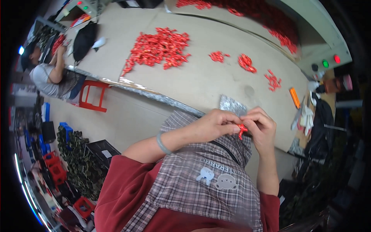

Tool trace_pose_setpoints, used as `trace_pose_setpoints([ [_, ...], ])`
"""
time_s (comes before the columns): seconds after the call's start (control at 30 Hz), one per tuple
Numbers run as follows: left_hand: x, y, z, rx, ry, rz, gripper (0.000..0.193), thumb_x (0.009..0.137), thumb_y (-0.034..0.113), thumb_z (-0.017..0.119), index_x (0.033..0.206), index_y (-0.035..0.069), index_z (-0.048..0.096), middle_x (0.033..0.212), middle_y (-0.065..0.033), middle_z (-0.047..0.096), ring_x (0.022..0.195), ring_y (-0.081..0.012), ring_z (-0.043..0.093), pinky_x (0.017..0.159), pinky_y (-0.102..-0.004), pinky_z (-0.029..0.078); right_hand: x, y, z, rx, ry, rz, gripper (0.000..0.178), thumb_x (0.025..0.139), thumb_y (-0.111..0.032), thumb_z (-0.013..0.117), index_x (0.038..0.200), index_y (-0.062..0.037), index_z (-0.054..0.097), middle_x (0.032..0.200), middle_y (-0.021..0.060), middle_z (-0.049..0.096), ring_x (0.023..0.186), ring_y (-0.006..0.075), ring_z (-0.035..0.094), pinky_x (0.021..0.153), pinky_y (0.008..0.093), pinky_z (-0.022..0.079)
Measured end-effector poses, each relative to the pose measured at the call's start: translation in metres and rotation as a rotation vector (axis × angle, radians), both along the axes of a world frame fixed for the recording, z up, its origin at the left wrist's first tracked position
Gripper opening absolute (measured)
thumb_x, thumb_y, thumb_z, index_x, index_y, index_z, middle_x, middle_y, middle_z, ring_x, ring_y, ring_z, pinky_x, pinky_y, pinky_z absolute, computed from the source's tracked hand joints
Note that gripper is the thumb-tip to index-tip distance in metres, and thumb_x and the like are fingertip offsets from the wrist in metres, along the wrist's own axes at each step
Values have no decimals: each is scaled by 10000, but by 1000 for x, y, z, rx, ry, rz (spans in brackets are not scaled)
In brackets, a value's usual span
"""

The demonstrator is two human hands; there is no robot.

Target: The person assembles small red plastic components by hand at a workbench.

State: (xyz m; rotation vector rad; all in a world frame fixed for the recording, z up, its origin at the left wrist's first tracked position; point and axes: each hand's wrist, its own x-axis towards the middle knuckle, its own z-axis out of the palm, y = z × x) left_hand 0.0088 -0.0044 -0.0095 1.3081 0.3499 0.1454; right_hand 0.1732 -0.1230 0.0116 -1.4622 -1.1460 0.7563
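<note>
Close in front of my apron, my left hand [220,123] and my right hand [262,125] meet, thumbs and fingertips pinched together. Between them they grip a small shiny red piece with short branching arms [242,132]; its upper part is hidden by the fingers. A silvery patch [232,104] lies at the table's near edge, just beyond my hands. Farther out on the table lie a small cluster of red pieces [218,57], a rounder red bunch [247,63] and a loose red group [273,80]. To the left spreads a large heap of similar red pieces [158,48].
Beyond the table [201,85] a light-coloured machine [320,38] has red pieces under its edge. An orange-handled tool [295,97] and white gloves or cloth [307,116] lie at right. Another person [56,73] sits at the far left near a red stool [92,96].
</note>
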Motion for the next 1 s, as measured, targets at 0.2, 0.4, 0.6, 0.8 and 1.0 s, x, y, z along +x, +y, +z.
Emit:
trace_pose_setpoints([
  [0.2,-11,29,2,-32,4,163,341,930,36,642,1265,-18,609,1042,-57,693,937,-102,641,841,-262,523,10,10,3,-1,244,-120,252,955,-79,599,1180,13,668,877,31,628,712,71,536,611,199,424],
  [0.4,-39,118,-1,477,-31,619,246,930,79,644,1162,0,672,977,-61,717,851,-107,655,772,-262,532,29,4,-11,-123,215,-155,211,967,-98,588,1108,38,665,864,32,621,717,78,533,648,202,420],
  [0.6,-47,197,22,1042,295,781,242,906,107,672,1129,14,688,940,-78,696,808,-117,647,737,-277,535,33,-1,-17,-143,200,-155,168,959,-64,612,1074,31,689,882,35,631,733,73,554,643,204,451],
  [0.8,-37,233,16,1486,436,857,274,892,136,651,1145,38,686,1087,-129,695,991,-310,636,889,-402,512,36,-8,-20,-168,206,-171,162,959,-47,603,1069,35,690,887,40,635,743,79,570,644,205,454],
  [1.0,-4,197,11,1559,237,701,252,857,72,643,1105,35,675,1150,-123,637,1048,-337,578,922,-418,482,44,-16,-25,-171,197,-206,159,956,-44,603,1066,28,692,877,44,634,742,81,574,646,207,457],
])
